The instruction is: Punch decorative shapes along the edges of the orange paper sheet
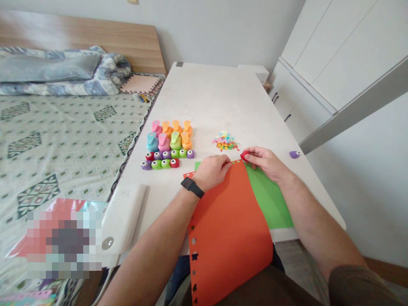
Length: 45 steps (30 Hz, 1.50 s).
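Observation:
An orange sheet of paper with shapes punched along its left and far edges hangs over the table's near edge. My left hand, with a black watch on the wrist, is closed on its far edge; the fingertips are partly hidden. At the sheet's far right corner, my right hand grips a small red paper punch between thumb and fingers. Beneath lies a green sheet. Just beyond my hands is a pile of small colourful paper cutouts.
Large lever punches and small punches stand in rows on the left of the white table. A purple punch lies at the right edge. A white laminator-like machine sits near left, beside a bed.

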Tool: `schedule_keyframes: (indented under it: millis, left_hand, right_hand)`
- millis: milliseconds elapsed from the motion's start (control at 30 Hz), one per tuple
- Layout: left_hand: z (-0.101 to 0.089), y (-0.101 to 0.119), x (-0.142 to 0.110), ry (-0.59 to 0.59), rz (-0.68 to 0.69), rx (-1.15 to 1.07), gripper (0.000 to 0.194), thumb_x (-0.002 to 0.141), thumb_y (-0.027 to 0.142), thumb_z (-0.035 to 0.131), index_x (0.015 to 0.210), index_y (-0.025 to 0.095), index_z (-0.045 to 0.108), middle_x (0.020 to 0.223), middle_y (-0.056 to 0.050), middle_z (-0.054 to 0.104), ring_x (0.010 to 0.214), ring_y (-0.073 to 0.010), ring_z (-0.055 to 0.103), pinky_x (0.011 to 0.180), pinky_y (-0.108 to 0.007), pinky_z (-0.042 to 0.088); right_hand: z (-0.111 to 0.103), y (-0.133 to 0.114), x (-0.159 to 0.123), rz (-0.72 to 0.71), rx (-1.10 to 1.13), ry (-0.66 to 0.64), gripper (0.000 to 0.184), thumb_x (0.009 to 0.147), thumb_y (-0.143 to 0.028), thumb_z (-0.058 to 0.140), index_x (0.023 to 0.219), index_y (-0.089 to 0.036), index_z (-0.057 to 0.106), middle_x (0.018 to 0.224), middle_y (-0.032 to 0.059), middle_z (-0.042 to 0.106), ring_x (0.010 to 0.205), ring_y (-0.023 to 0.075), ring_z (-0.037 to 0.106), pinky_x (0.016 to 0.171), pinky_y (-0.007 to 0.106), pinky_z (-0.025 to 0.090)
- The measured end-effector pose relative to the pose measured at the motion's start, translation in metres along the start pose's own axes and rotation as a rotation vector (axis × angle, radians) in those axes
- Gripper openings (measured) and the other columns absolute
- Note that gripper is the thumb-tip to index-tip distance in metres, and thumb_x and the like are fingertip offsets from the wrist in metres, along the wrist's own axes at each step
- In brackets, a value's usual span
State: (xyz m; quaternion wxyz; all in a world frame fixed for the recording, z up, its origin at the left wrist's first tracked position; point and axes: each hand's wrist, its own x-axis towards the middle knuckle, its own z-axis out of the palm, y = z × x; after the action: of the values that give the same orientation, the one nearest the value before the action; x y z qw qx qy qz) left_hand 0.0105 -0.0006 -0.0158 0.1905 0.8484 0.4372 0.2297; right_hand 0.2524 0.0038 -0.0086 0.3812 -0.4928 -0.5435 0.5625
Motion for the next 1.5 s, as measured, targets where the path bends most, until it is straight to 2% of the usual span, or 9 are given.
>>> schedule_keyframes:
  millis: [233, 700, 933, 1167, 1500]
  left_hand:
    - [-0.001, 0.001, -0.001, 0.012, -0.004, -0.017, 0.02, 0.1, 0.03, 0.051, 0.096, 0.019, 0.068, 0.091, -0.006, 0.074, 0.083, -0.0186, 0.067, 0.074, -0.029, 0.047]
    - [-0.005, 0.001, 0.001, 0.039, -0.116, -0.043, 0.022, 0.098, 0.03, 0.051, 0.093, 0.019, 0.069, 0.091, -0.006, 0.075, 0.079, -0.0184, 0.067, 0.07, -0.029, 0.046]
    - [-0.006, 0.004, 0.002, 0.036, -0.161, -0.077, 0.023, 0.097, 0.032, 0.053, 0.093, 0.018, 0.071, 0.089, -0.006, 0.076, 0.074, -0.0175, 0.066, 0.065, -0.028, 0.044]
    - [-0.007, 0.009, 0.002, 0.04, -0.197, -0.159, 0.024, 0.095, 0.035, 0.054, 0.092, 0.018, 0.071, 0.086, -0.005, 0.076, 0.072, -0.0168, 0.064, 0.063, -0.027, 0.043]
    - [-0.007, 0.014, 0.0, 0.041, -0.232, -0.213, 0.025, 0.094, 0.036, 0.054, 0.09, 0.018, 0.071, 0.084, -0.005, 0.076, 0.072, -0.0162, 0.064, 0.061, -0.026, 0.043]
  right_hand:
    - [0.001, 0.003, 0.0, 0.033, -0.002, 0.033, 0.036, 0.08, -0.046, 0.081, 0.103, -0.02, 0.071, 0.093, 0.0054, 0.073, 0.079, 0.0168, 0.063, 0.054, 0.027, 0.037]
    - [0.007, -0.006, -0.005, 0.05, 0.079, 0.016, 0.039, 0.077, -0.049, 0.084, 0.1, -0.02, 0.07, 0.096, 0.0069, 0.074, 0.08, 0.0182, 0.066, 0.053, 0.027, 0.039]
    - [0.01, -0.009, -0.005, 0.047, 0.066, 0.029, 0.039, 0.077, -0.047, 0.084, 0.1, -0.019, 0.07, 0.091, 0.0057, 0.072, 0.078, 0.0167, 0.063, 0.054, 0.026, 0.038]
    - [0.011, -0.007, -0.004, 0.053, 0.055, 0.019, 0.042, 0.075, -0.05, 0.084, 0.099, -0.019, 0.071, 0.088, 0.0035, 0.07, 0.066, 0.0119, 0.054, 0.054, 0.027, 0.037]
    - [0.013, -0.007, -0.004, 0.081, 0.079, -0.011, 0.045, 0.073, -0.048, 0.086, 0.104, -0.019, 0.073, 0.094, 0.004, 0.072, 0.069, 0.0125, 0.055, 0.058, 0.027, 0.039]
